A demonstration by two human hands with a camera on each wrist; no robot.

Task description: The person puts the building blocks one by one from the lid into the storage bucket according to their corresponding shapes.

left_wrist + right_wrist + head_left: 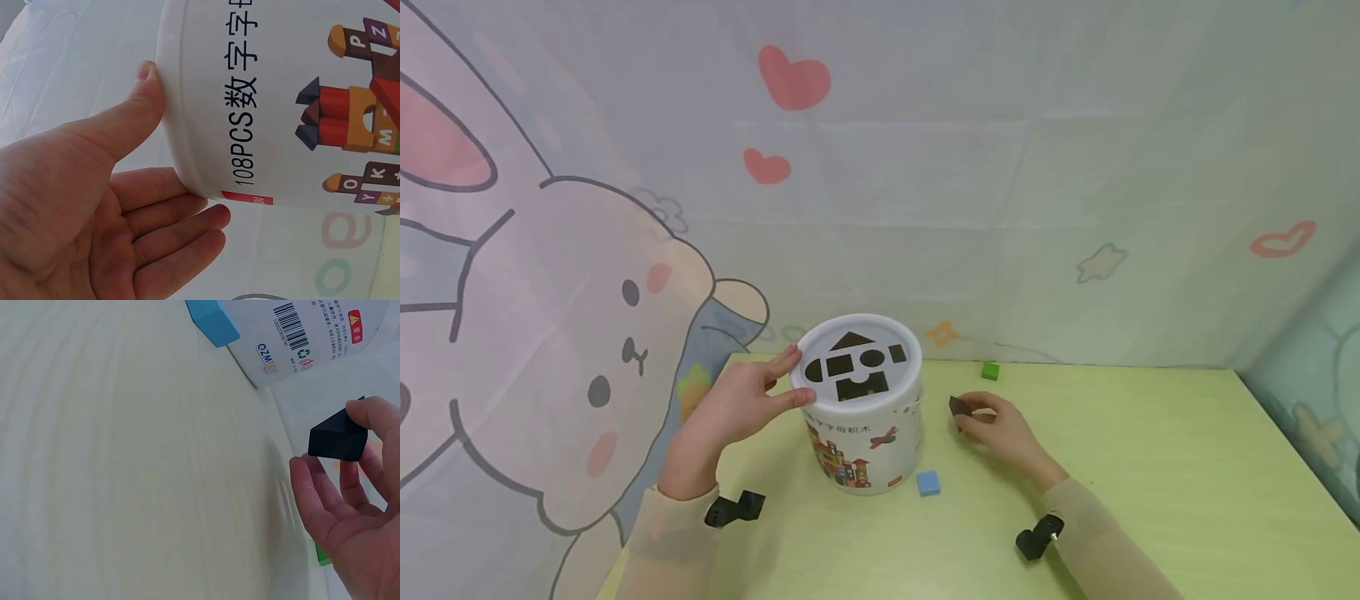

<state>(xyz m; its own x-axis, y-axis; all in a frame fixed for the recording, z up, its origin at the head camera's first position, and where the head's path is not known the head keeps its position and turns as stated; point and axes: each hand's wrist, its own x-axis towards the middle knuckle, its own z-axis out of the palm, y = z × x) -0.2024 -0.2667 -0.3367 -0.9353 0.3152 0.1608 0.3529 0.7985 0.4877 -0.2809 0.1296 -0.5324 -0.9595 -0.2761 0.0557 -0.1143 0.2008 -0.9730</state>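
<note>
A white lidded toy-block bucket point(867, 442) stands upright on the table, its lid point(855, 389) cut with several shaped holes. Against the lid's left edge rests my left hand point(747, 402), thumb and fingers spread along the rim. In the left wrist view those fingers lie fairly straight beside the bucket's printed wall point(275, 125). To the right of the bucket, my right hand point(1002, 429) pinches a dark triangular block point(339, 436) between thumb and fingers, raised over the tabletop. A blue square block point(928, 483) lies near the bucket's base, at its front right.
A green block point(990, 371) lies at the table's back edge. Behind the yellow-green table point(1142, 467) hangs a printed cloth point(970, 183) with a rabbit and hearts. Each wrist carries a small black camera.
</note>
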